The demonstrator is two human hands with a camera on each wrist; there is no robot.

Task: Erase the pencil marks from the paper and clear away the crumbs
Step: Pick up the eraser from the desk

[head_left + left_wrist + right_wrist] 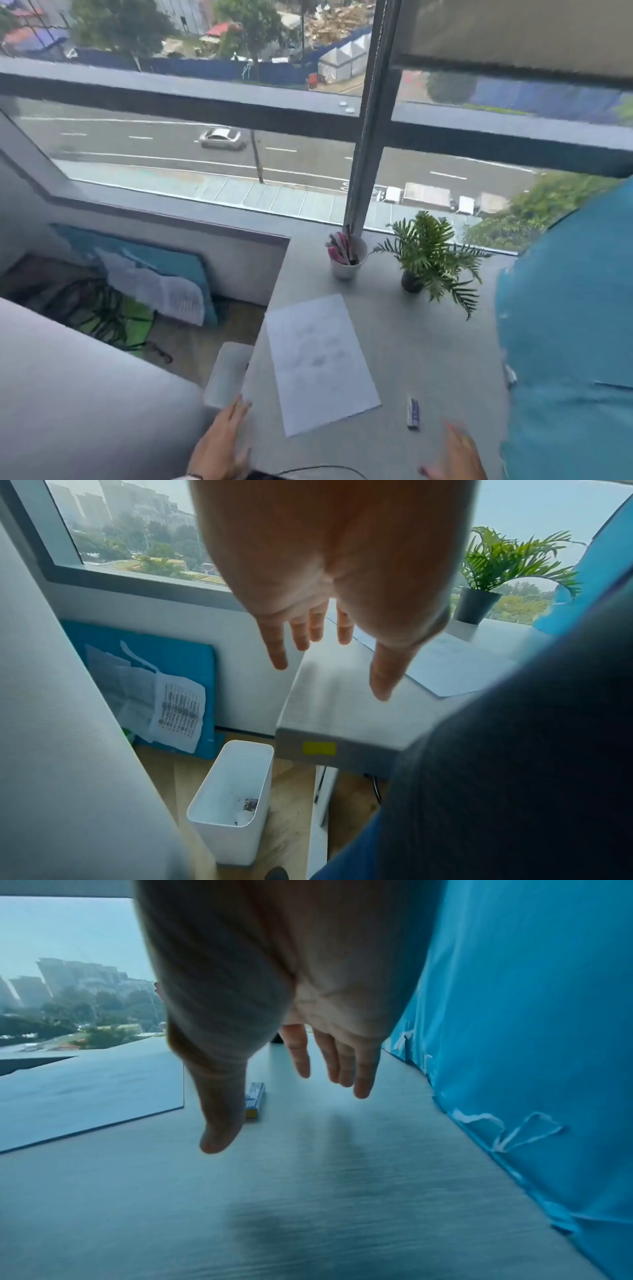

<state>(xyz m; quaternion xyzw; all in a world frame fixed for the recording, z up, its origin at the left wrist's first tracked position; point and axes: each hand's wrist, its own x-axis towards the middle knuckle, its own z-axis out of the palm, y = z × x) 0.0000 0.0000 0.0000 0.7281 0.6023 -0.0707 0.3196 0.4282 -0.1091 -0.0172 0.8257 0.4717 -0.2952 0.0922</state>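
A white sheet of paper (pixel 318 359) with faint grey pencil smudges lies on the grey desk (pixel 428 342); its corner shows in the left wrist view (pixel 455 666) and its edge in the right wrist view (pixel 89 1088). An eraser in a blue and white sleeve (pixel 412 411) lies to the paper's right, also seen past the thumb (pixel 257 1099). My left hand (pixel 222 442) hovers with straight fingers over the desk's left front corner (pixel 329 647). My right hand (pixel 455 455) is spread, empty, just in front of the eraser (pixel 291 1085).
A white bin (pixel 232 799) stands on the floor left of the desk (pixel 227 373). A white cup of pens (pixel 346 257) and a small potted plant (pixel 428 257) stand at the back by the window. A blue partition (pixel 568 325) bounds the right side.
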